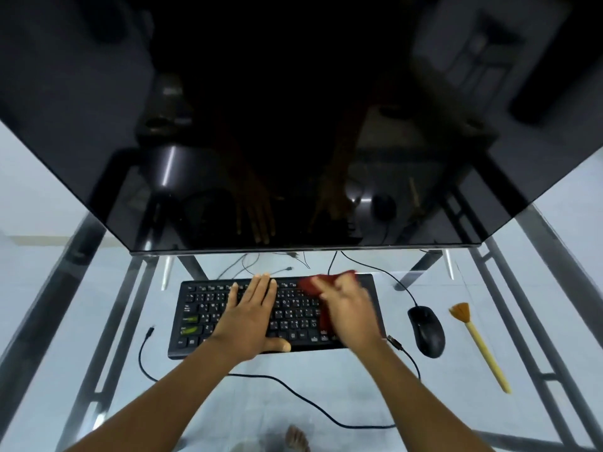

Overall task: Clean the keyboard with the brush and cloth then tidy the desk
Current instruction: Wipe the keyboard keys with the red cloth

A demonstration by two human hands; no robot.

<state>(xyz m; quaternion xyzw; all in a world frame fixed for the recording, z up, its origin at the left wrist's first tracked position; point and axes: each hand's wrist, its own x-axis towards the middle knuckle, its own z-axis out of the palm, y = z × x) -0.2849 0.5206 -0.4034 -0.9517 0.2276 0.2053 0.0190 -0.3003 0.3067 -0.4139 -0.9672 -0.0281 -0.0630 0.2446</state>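
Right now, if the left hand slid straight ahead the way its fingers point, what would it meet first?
Probably the loose cables just behind the keyboard, then the monitor; the left hand lies flat on the keys, and depth is hard to judge.

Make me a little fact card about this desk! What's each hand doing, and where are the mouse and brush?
left hand: flat on the black keyboard, open, holding it down
right hand: pressing a red cloth on the keyboard's right side, blurred
mouse: right of the keyboard, on the glass desk
brush: right of the mouse, lying untouched
monitor: dark, behind the keyboard
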